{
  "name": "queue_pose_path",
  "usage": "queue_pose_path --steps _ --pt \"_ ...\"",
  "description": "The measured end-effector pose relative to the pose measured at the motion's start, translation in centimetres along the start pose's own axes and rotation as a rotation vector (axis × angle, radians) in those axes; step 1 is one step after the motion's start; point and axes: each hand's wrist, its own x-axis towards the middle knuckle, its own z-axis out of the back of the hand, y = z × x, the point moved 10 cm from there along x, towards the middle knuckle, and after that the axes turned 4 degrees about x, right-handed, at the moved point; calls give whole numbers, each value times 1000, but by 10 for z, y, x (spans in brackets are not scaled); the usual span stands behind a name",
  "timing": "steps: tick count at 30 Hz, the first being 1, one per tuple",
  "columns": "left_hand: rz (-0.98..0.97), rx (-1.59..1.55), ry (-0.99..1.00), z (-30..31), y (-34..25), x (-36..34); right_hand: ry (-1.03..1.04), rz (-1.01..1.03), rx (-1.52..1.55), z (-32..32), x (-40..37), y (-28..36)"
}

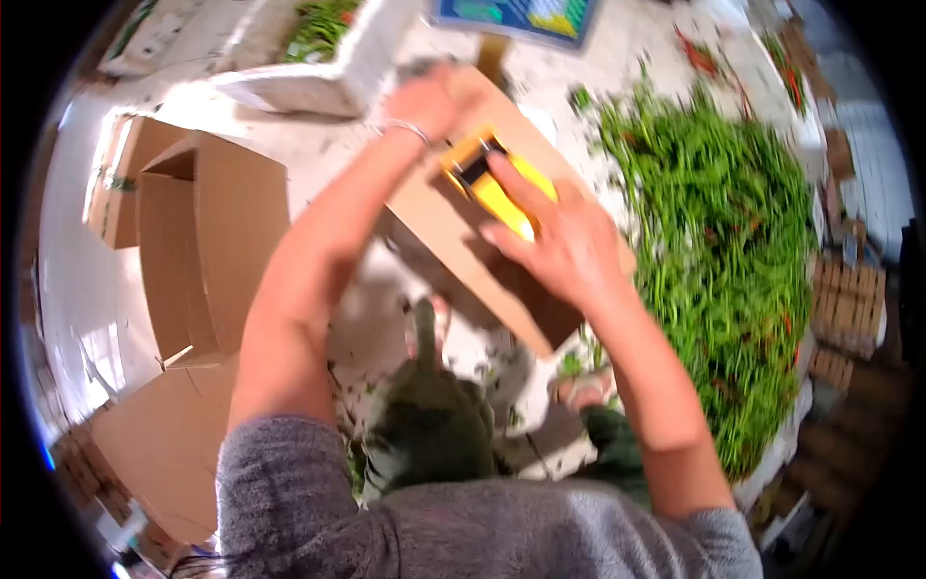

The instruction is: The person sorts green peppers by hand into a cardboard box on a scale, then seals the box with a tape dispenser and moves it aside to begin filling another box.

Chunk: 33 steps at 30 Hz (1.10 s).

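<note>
In front of me lies a long closed cardboard box (465, 239), slanting across the view. Over its top, my right hand (571, 232) grips a yellow tape dispenser (504, 206), the index finger stretched along its dark upper part. My left hand (424, 101), with a bracelet at the wrist, is at the far left end of the box. Its fingers are smeared by motion.
A large heap of green chilli peppers (714, 222), with a few red ones, spreads to the right. On the left stands an open cardboard box (241, 232). A white foam box (357, 68) holding peppers and a screen on a post (492, 58) are at the back.
</note>
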Motion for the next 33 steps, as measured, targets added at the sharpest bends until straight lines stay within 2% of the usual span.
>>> queue_pose_path --steps 3,5,7,9,10,13,19,24,27,28,30,32,33 --pt "7 95 -116 0 0 6 24 11 82 7 -3 -3" --pt "20 110 -80 3 -5 0 54 -28 87 10 -20 -18" --pt "41 138 -65 8 -5 -6 72 -27 75 22 -60 -35" --pt "61 156 -61 7 -10 -8 209 -147 34 25 -112 -66" --pt "55 183 -77 9 -14 -10 310 -275 11 27 -139 -80" --pt "67 185 -68 9 -15 -12 240 -268 -46 29 -203 -111" --pt "1 166 -155 6 -10 -1 240 -372 20 -7 -281 -164" --pt "23 205 -149 7 -12 -2 389 -460 -34 -64 -341 -216" --pt "33 210 -120 4 -12 1 284 -375 -49 -89 -330 -225" --pt "38 214 -129 4 -12 1 236 -254 -108 -99 -308 -221" --pt "44 220 -136 5 -12 1 425 -344 -78 -133 -251 -218" --pt "35 221 -131 4 -12 1 326 -167 -102 -169 -183 -201" --pt "34 214 -130 4 -13 2 565 -219 -172 -171 -151 -186"
